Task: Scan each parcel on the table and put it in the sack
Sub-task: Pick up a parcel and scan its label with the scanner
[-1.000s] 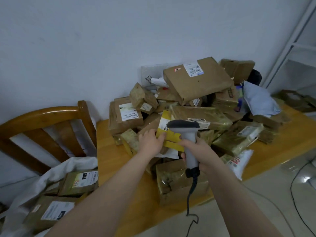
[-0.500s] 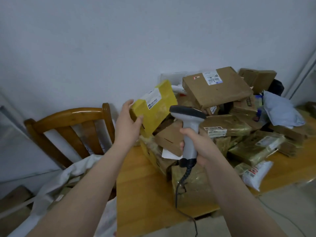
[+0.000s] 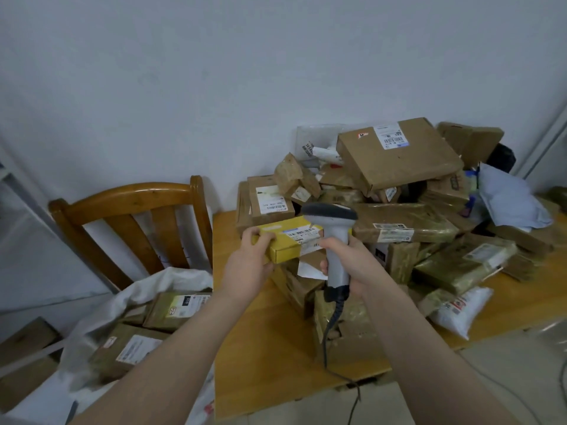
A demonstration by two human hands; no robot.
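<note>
The person's left grip (image 3: 249, 265), a bare hand, is clamped on the near left end of a yellow parcel (image 3: 288, 244), thumb on top and fingers curled under it. The parcel is held roughly level above the bench (image 3: 260, 338), in front of the heap, with its barcode label (image 3: 302, 232) facing up. The right grip (image 3: 348, 262) is wrapped tight round the handle of a grey barcode scanner (image 3: 335, 237), just to the right of the parcel. The scanner's dark head sits right over the labelled end, and its coiled cable (image 3: 333, 326) hangs down past the bench edge. Behind both grips, brown cardboard parcels (image 3: 399, 154) lie piled against the wall. To the left, a white sack (image 3: 101, 305) slumps open against a wooden chair (image 3: 132, 199), with two labelled parcels (image 3: 178, 308) already inside.
</note>
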